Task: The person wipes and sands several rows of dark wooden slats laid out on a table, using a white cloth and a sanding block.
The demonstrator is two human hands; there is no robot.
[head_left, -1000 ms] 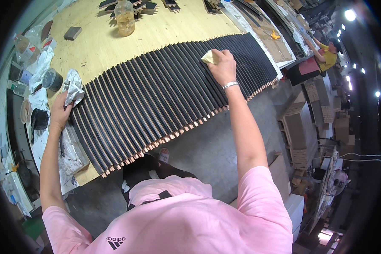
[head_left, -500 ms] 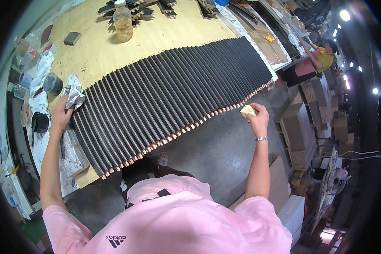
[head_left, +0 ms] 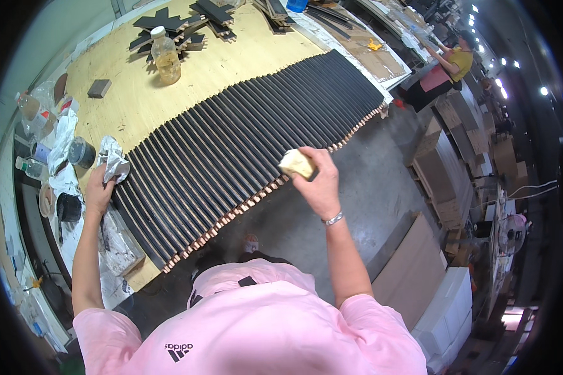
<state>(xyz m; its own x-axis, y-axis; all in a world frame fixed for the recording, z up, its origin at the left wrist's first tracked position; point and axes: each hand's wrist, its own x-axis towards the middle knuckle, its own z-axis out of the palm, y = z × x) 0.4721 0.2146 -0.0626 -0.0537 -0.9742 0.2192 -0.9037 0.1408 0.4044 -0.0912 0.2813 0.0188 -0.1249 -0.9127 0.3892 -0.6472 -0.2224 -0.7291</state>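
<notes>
honestly the row of strips [head_left: 250, 128] mid-frame looks mostly dark on top already, pale at the ends, can't tell what's left, right hand [head_left: 318, 187] pinching a yellowish pad [head_left: 297, 162], left hand [head_left: 99, 192] touching a crumpled white sheet [head_left: 113, 161], grip unclear

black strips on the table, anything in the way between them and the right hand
Only the pale yellow sponge pinched in the right hand itself: the sponge is over the near edge of the black strips. Nothing else visible blocks it; the clear bottle stands beyond their far edge.
</notes>
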